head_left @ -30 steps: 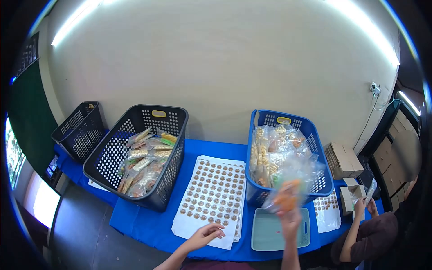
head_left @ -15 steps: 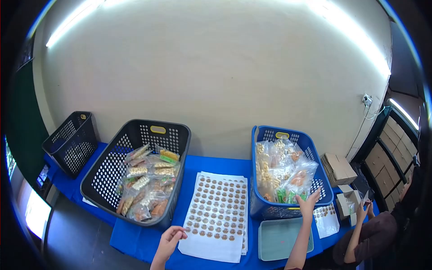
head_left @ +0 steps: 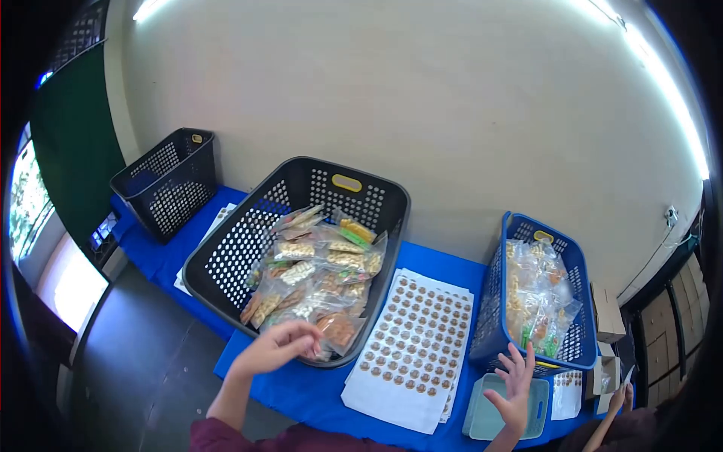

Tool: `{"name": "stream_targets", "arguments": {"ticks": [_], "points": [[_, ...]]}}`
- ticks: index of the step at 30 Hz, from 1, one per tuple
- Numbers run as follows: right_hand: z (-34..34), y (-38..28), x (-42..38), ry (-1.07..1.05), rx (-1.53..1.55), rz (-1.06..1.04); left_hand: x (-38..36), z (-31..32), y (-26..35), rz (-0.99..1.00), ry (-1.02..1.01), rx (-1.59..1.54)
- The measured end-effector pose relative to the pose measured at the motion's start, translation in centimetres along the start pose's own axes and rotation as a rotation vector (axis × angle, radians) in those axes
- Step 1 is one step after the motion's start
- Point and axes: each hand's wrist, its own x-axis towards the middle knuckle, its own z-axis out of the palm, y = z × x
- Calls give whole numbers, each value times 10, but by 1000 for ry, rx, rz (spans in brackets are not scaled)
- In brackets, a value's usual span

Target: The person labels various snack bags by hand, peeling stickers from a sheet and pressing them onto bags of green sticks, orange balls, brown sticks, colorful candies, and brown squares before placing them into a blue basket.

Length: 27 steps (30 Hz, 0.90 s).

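My left hand (head_left: 285,348) is over the front rim of a large black basket (head_left: 218,271), its fingers curled together. What they hold, if anything, is too small or hidden to make out. Just beyond them lies a clear bag of orange-brown snacks (head_left: 339,329), among several bagged snacks in the basket. My right hand (head_left: 514,390) has its fingers spread and holds nothing. It hovers over a pale green plastic tray (head_left: 482,422), in front of a blue basket (head_left: 489,324) with more clear snack bags (head_left: 536,290). Between the baskets lie sheets of round brown stickers (head_left: 414,339).
A second black basket (head_left: 169,184) stands at the far left on the blue tablecloth (head_left: 440,264). At right are cardboard boxes (head_left: 607,316), another sticker sheet (head_left: 566,395) and a co-worker's hands (head_left: 623,395) holding something pale. The wall rises behind the table.
The view has swung left. My left hand has moved from beside the sticker sheet to the black basket's front rim. My right hand has drawn back from the blue basket's bags to above the tray.
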Motion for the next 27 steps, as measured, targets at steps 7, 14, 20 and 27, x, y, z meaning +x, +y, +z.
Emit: {"name": "stream_targets", "arguments": {"ticks": [7,14,20,27], "points": [[53,55,-38,43,633,176,38,-39,31,231,102,590],[116,84,-102,41,891,419,67,-28,21,326,-281,911],[150,79,-111,172,1297,451,108,-18,3,64,-604,1272],[171,69,-96,108,1291,418,157,-32,-113,175,-561,1545]]}}
